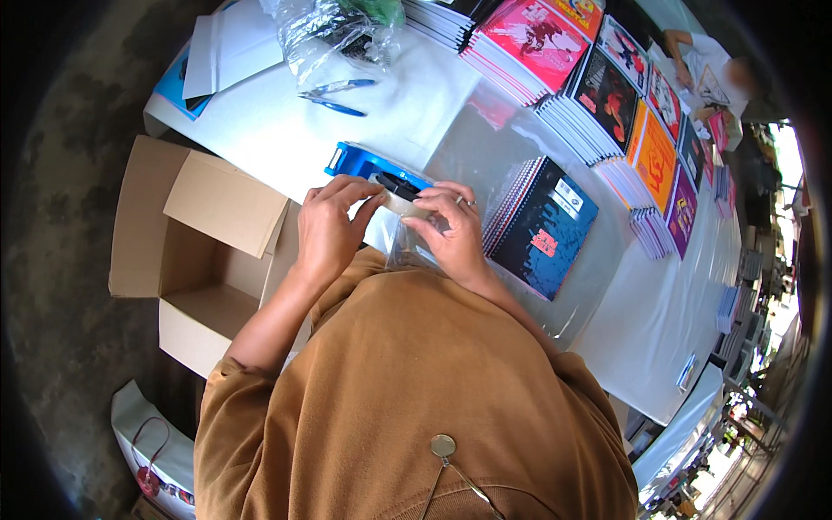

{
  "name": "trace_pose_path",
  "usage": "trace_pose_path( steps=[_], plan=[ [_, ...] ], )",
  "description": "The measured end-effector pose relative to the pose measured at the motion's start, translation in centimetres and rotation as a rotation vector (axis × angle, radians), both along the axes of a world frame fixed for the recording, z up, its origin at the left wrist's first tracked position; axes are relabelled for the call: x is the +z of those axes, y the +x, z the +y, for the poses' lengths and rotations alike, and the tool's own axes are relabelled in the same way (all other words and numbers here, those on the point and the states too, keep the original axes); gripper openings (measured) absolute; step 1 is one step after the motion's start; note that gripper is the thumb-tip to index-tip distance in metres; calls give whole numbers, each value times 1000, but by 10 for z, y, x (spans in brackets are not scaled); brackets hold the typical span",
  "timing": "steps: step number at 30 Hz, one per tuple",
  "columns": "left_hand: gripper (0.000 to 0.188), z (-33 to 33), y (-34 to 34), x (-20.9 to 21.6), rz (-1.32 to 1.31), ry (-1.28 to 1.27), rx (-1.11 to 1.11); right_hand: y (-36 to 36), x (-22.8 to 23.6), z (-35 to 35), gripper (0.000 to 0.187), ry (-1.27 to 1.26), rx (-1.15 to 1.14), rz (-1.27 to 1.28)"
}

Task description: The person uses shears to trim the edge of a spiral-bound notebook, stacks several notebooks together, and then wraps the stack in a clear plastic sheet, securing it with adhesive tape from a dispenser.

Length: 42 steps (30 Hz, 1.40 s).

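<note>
At the table's near edge, a blue tape dispenser (357, 161) with a black hub lies in front of me. My left hand (329, 221) pinches the left side of a roll of tape (400, 204) at the dispenser, thumb and fingertips together. On the opposite side, my right hand (452, 232), with a ring on one finger, grips the same roll between thumb and fingers. Clear film hangs just below the roll. To the right of my right hand lies a small stack of spiral notebooks (544, 230) with dark blue covers, on clear plastic.
An open cardboard box (217, 277) stands left of me, below the table edge. Blue pens (334, 104) and a clear plastic bag (334, 48) lie farther back. Stacks of colourful notebooks (607, 104) line the far right, with another person (715, 78) beyond them.
</note>
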<state>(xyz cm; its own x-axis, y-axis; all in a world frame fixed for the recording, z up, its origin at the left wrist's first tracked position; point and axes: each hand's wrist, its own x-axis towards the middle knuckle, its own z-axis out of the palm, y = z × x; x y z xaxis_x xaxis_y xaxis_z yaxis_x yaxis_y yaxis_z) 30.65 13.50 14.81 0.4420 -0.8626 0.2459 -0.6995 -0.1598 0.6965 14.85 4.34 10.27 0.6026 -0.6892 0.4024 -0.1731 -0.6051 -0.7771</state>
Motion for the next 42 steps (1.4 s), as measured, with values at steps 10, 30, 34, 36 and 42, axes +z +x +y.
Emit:
trace_pose_path(
  steps=[10, 30, 34, 36, 42],
  plan=[
    [14, -9, 9, 8, -413, 45, -208, 1, 6, -1, 29, -58, 4, 3],
    [19, -7, 12, 11, -51, -69, -416, 9, 11, -5, 54, -154, -11, 155],
    [18, -3, 7, 8, 137, -65, -518, 13, -1, -13, 63, -6, 40, 138],
    [18, -2, 2, 8, 220, -42, -563, 13, 4, -17, 62, 107, 83, 223],
    [16, 2, 31, 24, 796, -118, -381, 24, -4, -45, 65, 168, 159, 187]
  ],
)
